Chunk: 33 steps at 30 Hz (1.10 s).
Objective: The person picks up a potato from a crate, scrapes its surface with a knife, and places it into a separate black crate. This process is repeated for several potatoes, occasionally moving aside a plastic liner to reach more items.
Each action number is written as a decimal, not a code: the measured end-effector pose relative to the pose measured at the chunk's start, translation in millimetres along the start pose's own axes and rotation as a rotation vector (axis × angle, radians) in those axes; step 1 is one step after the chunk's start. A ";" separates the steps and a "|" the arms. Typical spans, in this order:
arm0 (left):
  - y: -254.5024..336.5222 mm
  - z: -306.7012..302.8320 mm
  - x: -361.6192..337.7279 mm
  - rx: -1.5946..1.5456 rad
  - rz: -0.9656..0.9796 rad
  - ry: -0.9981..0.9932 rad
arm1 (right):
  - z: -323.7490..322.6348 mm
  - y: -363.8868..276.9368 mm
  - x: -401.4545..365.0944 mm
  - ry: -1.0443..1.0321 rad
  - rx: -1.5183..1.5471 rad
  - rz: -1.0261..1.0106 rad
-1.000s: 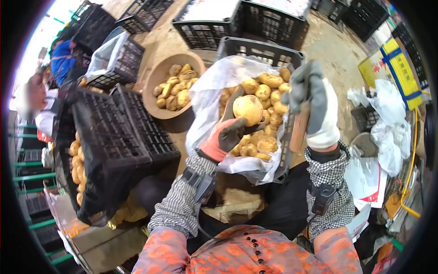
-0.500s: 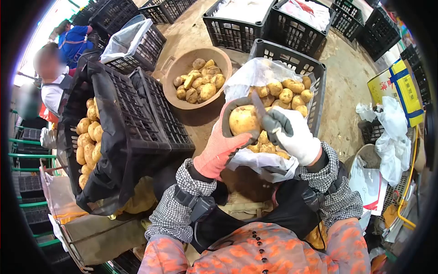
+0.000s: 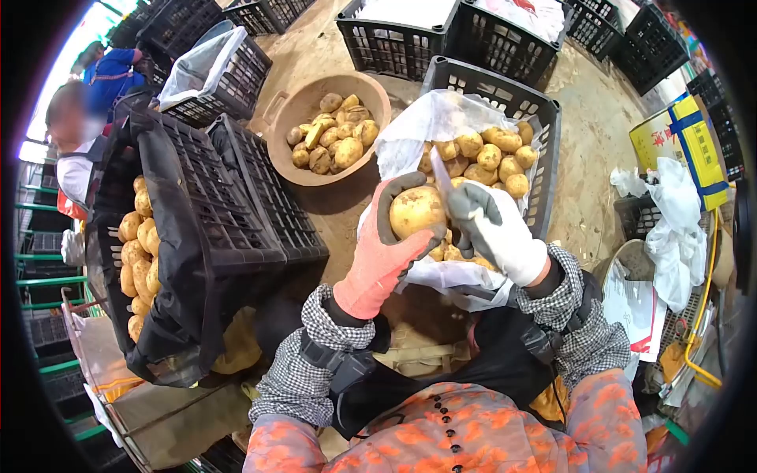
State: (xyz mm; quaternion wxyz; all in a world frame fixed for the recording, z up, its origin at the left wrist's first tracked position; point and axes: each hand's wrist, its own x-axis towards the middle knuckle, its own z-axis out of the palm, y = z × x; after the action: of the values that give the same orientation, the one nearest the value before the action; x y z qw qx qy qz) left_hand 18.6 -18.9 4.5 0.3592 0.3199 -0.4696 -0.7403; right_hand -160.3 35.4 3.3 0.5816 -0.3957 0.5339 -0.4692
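My left hand (image 3: 378,244), in a pink glove with grey palm, is closed round a large yellow potato (image 3: 416,211). Beside it my right hand (image 3: 498,230), in a white glove with grey fingertips, grips a knife (image 3: 440,175) whose blade points up along the potato's right side. The handle is hidden in the fist. Both hands are over the near edge of a black crate (image 3: 546,183) lined with white plastic and holding many potatoes (image 3: 489,156).
A round tan basin (image 3: 285,167) of potatoes stands at the upper left. Stacked black crates (image 3: 236,197) with potatoes are on my left. More crates (image 3: 394,49) stand at the back. White plastic bags (image 3: 678,236) hang at right. Two people (image 3: 110,79) are at far left.
The view has shifted slightly. My hands stay together, the left still round the potato; the knife blade has turned a little against the potato's side.
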 end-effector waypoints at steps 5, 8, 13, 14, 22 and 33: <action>-1.6 -4.5 5.1 0.683 0.405 -0.004 | -4.6 -7.5 2.7 -0.004 -0.041 0.051; -1.6 -4.7 4.0 0.952 0.485 -0.024 | -10.6 -2.5 6.2 -0.054 -0.488 -0.232; -6.4 -7.8 2.9 0.914 0.436 -0.027 | -15.1 1.6 7.3 -0.062 -0.753 -0.412; -6.6 -8.8 2.5 0.875 0.390 -0.029 | -15.8 0.0 7.0 -0.088 -0.841 -0.429; 6.7 0.1 1.2 0.155 -0.041 -0.055 | 1.6 -11.1 -0.8 -0.033 0.275 0.057; 14.6 0.1 -0.4 0.198 -0.155 -0.043 | -15.3 5.3 5.8 -0.090 -0.380 -0.333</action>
State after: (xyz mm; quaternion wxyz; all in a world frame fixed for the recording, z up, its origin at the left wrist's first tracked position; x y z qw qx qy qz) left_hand 22.1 -22.9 18.1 0.2574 0.3734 -0.5217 -0.7226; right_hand -174.9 31.8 -5.0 0.4346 -0.6011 0.5135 -0.4314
